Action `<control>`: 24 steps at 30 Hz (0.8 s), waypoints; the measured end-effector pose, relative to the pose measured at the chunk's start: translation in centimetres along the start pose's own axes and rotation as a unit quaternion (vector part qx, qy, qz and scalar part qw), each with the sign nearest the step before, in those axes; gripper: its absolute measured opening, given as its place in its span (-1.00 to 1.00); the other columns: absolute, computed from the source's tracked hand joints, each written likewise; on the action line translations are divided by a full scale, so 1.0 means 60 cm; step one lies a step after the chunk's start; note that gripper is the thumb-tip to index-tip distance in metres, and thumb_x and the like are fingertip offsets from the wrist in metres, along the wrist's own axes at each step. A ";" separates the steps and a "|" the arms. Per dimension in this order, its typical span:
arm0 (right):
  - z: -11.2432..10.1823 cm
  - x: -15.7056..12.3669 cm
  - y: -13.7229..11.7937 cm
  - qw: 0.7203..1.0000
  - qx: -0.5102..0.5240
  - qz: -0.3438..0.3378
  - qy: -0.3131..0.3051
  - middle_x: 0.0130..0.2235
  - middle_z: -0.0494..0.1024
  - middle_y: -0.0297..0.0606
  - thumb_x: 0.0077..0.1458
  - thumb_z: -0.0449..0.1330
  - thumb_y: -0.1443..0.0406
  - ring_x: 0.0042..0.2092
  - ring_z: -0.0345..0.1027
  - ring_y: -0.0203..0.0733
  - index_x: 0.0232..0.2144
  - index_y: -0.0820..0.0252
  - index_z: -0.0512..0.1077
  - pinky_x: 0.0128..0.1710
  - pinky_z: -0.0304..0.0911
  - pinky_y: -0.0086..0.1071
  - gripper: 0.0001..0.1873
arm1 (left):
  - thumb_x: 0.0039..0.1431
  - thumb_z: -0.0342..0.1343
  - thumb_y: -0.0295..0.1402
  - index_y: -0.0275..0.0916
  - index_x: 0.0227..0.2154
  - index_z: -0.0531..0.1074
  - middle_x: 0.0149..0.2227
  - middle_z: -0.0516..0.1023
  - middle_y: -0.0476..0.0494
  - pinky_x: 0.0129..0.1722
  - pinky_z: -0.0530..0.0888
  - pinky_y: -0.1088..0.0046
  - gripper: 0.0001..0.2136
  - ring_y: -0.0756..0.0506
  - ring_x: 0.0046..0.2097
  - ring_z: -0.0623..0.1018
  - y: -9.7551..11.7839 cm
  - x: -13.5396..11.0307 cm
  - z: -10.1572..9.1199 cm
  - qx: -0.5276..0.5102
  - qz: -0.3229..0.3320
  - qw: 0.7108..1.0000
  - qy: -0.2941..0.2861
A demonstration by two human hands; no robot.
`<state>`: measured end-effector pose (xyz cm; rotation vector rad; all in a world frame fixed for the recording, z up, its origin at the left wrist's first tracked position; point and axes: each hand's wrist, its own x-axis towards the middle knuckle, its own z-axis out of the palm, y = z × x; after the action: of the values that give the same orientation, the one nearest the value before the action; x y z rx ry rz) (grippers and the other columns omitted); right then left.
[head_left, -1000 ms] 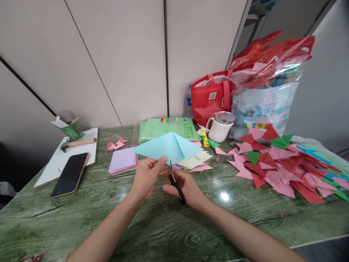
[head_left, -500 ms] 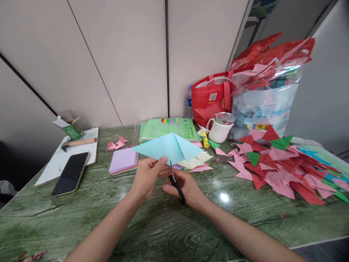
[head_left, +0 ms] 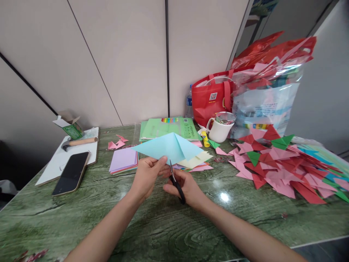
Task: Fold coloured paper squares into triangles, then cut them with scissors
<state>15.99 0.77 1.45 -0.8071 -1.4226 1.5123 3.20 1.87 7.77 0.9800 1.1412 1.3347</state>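
Observation:
A light blue folded sheet of paper (head_left: 166,146), wide and pointed at both sides, is pinched between the thumb and fingers of my left hand (head_left: 147,174). My right hand (head_left: 188,185) is closed around the black handles of a pair of scissors (head_left: 177,187). The scissor blades point up and meet the paper's lower edge, just right of my left thumb. Whether the blades have cut into the paper I cannot tell. Behind my hands lie a stack of purple-topped square paper (head_left: 123,159) and a pile of cream and coloured paper (head_left: 196,160).
On the right spreads a heap of folded pink, red and green paper (head_left: 275,163). Behind it stand a white mug (head_left: 219,131), a yellow glue stick (head_left: 205,139) and a red bag (head_left: 208,100). A phone (head_left: 71,173) and a hammer (head_left: 81,142) lie on the left.

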 end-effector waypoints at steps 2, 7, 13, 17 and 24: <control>0.000 0.000 0.002 1.000 -0.001 0.000 0.003 -0.56 0.23 -0.46 -0.14 0.35 0.10 -0.51 0.06 -0.35 -0.34 0.25 0.38 -0.50 0.01 -0.44 -0.60 | -0.28 0.41 -0.15 -0.32 -0.76 0.35 -0.71 0.36 -0.02 -0.54 0.44 0.42 -0.60 -0.04 -0.60 0.43 0.001 0.000 0.000 0.004 -0.015 1.000 -0.021; 0.000 0.000 0.002 1.000 -0.010 0.005 0.010 -0.58 0.22 -0.46 -0.16 0.34 0.09 -0.53 0.06 -0.36 -0.37 0.25 0.37 -0.51 0.02 -0.44 -0.60 | -0.32 0.41 -0.09 -0.33 -0.75 0.36 -0.70 0.38 -0.01 -0.48 0.46 0.42 -0.57 -0.01 -0.59 0.43 0.003 0.000 0.000 0.005 -0.033 0.999 -0.040; 0.002 0.000 0.000 1.000 -0.015 0.019 0.019 -0.58 0.24 -0.45 -0.19 0.34 0.01 -0.52 0.06 -0.35 -0.41 0.23 0.36 -0.52 0.01 -0.44 -0.56 | -0.33 0.41 -0.08 -0.33 -0.77 0.35 -0.71 0.35 0.01 -0.48 0.46 0.43 -0.57 0.01 -0.60 0.40 0.004 -0.001 0.001 0.001 -0.032 0.999 -0.039; 0.002 0.000 0.002 0.999 -0.015 0.021 0.027 -0.60 0.22 -0.47 -0.20 0.35 0.03 -0.55 0.01 -0.38 -0.44 0.22 0.36 -0.54 -0.05 -0.45 -0.57 | -0.33 0.41 -0.10 -0.33 -0.76 0.37 -0.70 0.36 0.00 -0.42 0.49 0.41 -0.58 0.00 -0.58 0.42 0.005 -0.001 0.001 0.002 -0.032 0.999 -0.035; 0.003 -0.001 0.004 0.999 0.000 0.029 0.035 -0.64 0.20 -0.48 -0.22 0.37 0.07 -0.58 -0.03 -0.40 -0.47 0.22 0.37 -0.58 -0.09 -0.46 -0.60 | -0.34 0.41 -0.09 -0.33 -0.76 0.37 -0.71 0.36 0.02 -0.41 0.50 0.41 -0.58 0.00 -0.57 0.42 0.006 -0.002 0.002 0.000 -0.035 0.999 -0.036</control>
<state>15.81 0.65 1.22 -0.9001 -1.3573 1.5131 3.25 1.77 8.16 0.9720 1.1101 1.2349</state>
